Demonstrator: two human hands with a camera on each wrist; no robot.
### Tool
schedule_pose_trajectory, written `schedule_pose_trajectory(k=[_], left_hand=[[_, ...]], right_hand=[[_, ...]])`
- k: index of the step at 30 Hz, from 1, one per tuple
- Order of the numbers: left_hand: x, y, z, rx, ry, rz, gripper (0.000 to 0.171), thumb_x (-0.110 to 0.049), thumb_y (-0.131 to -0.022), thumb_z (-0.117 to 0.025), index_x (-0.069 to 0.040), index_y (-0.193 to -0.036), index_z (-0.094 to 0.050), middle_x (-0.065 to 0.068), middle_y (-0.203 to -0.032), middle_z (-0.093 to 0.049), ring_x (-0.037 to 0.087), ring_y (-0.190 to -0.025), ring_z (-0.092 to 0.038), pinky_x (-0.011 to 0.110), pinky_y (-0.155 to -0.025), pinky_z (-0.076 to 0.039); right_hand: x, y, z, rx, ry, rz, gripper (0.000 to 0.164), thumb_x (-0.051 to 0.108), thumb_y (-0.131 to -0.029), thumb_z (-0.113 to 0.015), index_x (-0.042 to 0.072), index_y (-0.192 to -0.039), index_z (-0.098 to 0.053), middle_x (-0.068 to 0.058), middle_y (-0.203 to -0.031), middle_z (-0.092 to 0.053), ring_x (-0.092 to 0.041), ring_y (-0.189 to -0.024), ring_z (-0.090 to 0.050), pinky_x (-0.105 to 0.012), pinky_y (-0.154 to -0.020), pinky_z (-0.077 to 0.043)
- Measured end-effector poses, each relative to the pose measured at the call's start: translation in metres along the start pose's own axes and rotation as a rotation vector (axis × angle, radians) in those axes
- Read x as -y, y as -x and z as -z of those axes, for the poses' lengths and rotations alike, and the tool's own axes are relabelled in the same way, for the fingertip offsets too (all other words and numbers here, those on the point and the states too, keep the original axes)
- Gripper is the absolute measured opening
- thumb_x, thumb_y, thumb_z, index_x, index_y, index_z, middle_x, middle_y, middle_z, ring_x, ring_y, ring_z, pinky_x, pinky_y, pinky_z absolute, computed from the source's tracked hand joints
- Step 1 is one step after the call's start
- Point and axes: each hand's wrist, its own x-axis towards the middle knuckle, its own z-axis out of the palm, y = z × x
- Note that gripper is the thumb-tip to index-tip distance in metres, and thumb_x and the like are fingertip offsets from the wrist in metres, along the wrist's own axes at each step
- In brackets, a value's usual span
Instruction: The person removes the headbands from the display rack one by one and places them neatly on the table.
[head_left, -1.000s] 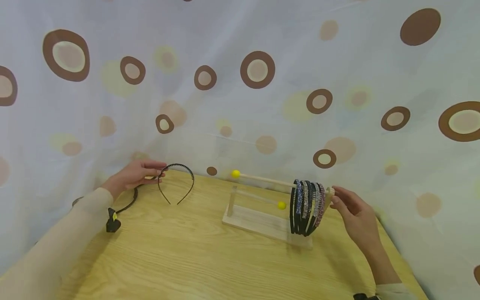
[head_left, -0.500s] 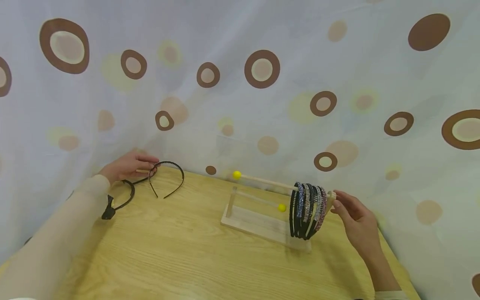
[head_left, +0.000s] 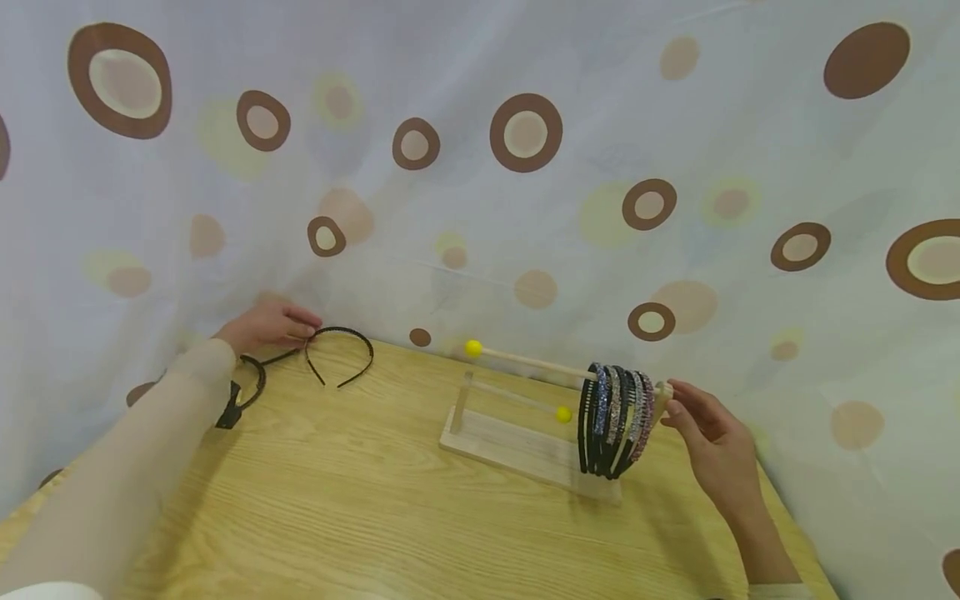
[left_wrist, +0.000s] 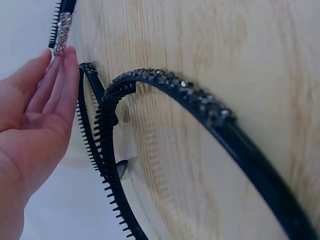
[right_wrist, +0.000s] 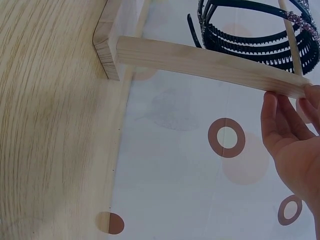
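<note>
At the back left of the table, my left hand (head_left: 268, 327) pinches a thin black headband (head_left: 371, 348) at its top left. In the left wrist view, thumb and fingers meet at a silvery-pink glitter section of this toothed headband (left_wrist: 63, 31). Below that hand lie other black headbands, one with dark sparkling stones (left_wrist: 192, 95), another with a black bow (head_left: 229, 410). My right hand (head_left: 716, 446) holds the top of the upright post (right_wrist: 210, 61) of a wooden stand (head_left: 510, 446) between thumb and fingers. Several glittery headbands (head_left: 617, 421) hang on the stand's upper rod.
Yellow balls cap the stand's upper rod (head_left: 473, 348) and lower rod (head_left: 563, 414). Behind the wood-grain table (head_left: 360, 500) hangs a pale curtain (head_left: 465, 208) with brown circles. The table's right edge runs close to my right hand.
My left hand and the headband it pinches have shifted slightly left and farther back. My right hand stays on the stand's post. The view has tilted a little.
</note>
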Motion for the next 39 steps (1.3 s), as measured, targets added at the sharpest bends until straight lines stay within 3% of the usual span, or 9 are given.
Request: schedule_pose_trajectory(k=[4, 9, 15, 19, 24, 29, 35, 39], left_hand=[[-0.003, 0.000, -0.001, -0.102, -0.108, 0.007, 0.039, -0.001, -0.103, -0.060, 0.019, -0.136, -0.052, 0.030, -0.126, -0.063, 0.029, -0.105, -0.068, 0.046, -0.094, -0.055], [-0.008, -0.003, -0.007, -0.132, -0.192, -0.010, 0.041, -0.010, -0.106, -0.057, 0.015, -0.138, -0.053, 0.032, -0.130, -0.059, 0.043, -0.120, -0.058, 0.051, -0.100, -0.050], [-0.014, -0.008, -0.010, -0.103, -0.157, -0.026, 0.046, -0.016, -0.109, -0.051, 0.011, -0.146, -0.046, 0.032, -0.139, -0.053, 0.046, -0.125, -0.054, 0.053, -0.104, -0.047], [-0.024, -0.006, -0.022, -0.081, -0.102, -0.086, 0.049, -0.023, -0.111, -0.048, 0.010, -0.147, -0.046, 0.031, -0.137, -0.055, 0.045, -0.124, -0.056, 0.055, -0.105, -0.045], [-0.047, -0.002, -0.055, -0.063, 0.019, -0.207, 0.052, -0.032, -0.110, -0.050, 0.004, -0.148, -0.047, 0.028, -0.135, -0.057, 0.041, -0.122, -0.058, 0.055, -0.105, -0.045], [-0.084, 0.013, -0.100, -0.118, 0.194, -0.246, 0.054, -0.037, -0.107, -0.054, 0.000, -0.146, -0.049, 0.028, -0.133, -0.055, 0.040, -0.122, -0.057, 0.053, -0.103, -0.048], [-0.123, 0.042, -0.157, -0.169, 0.226, -0.287, 0.050, -0.039, -0.107, -0.054, -0.006, -0.145, -0.048, 0.022, -0.128, -0.059, 0.036, -0.116, -0.059, 0.042, -0.095, -0.055], [-0.142, 0.058, -0.194, -0.161, 0.235, -0.306, 0.042, -0.036, -0.108, -0.054, -0.006, -0.138, -0.053, 0.019, -0.120, -0.064, 0.037, -0.114, -0.062, 0.043, -0.096, -0.054]], right_hand=[[0.002, -0.001, -0.001, -0.001, -0.017, 0.002, 0.037, 0.009, -0.104, -0.061, 0.004, -0.140, -0.061, -0.004, -0.121, -0.069, -0.013, -0.091, -0.071, -0.015, -0.085, -0.053], [0.003, 0.000, 0.001, -0.004, -0.008, -0.017, 0.037, 0.012, -0.104, -0.061, 0.004, -0.140, -0.061, -0.005, -0.122, -0.069, -0.013, -0.092, -0.071, -0.015, -0.086, -0.053], [0.003, 0.003, 0.001, -0.005, 0.012, -0.042, 0.038, 0.015, -0.105, -0.061, 0.008, -0.142, -0.060, -0.010, -0.126, -0.067, -0.013, -0.094, -0.071, -0.015, -0.086, -0.052], [0.003, 0.003, 0.000, -0.007, 0.040, -0.052, 0.038, 0.019, -0.105, -0.060, 0.009, -0.142, -0.060, -0.012, -0.128, -0.067, -0.012, -0.094, -0.071, -0.015, -0.086, -0.052], [-0.001, -0.003, -0.002, -0.007, 0.074, -0.060, 0.039, 0.023, -0.106, -0.060, 0.013, -0.143, -0.060, -0.010, -0.130, -0.066, -0.010, -0.094, -0.071, -0.013, -0.085, -0.050], [-0.004, -0.009, -0.002, -0.004, 0.024, -0.048, 0.038, 0.020, -0.105, -0.061, 0.011, -0.142, -0.061, -0.012, -0.129, -0.066, -0.017, -0.096, -0.072, -0.014, -0.085, -0.052], [-0.003, -0.009, -0.001, -0.002, -0.018, -0.027, 0.038, 0.015, -0.105, -0.061, 0.006, -0.142, -0.060, -0.016, -0.129, -0.065, -0.010, -0.096, -0.070, -0.017, -0.085, -0.053], [0.000, -0.004, 0.002, -0.003, -0.024, -0.035, 0.038, 0.014, -0.105, -0.060, 0.004, -0.142, -0.059, -0.017, -0.129, -0.065, -0.007, -0.095, -0.069, -0.017, -0.086, -0.053]])
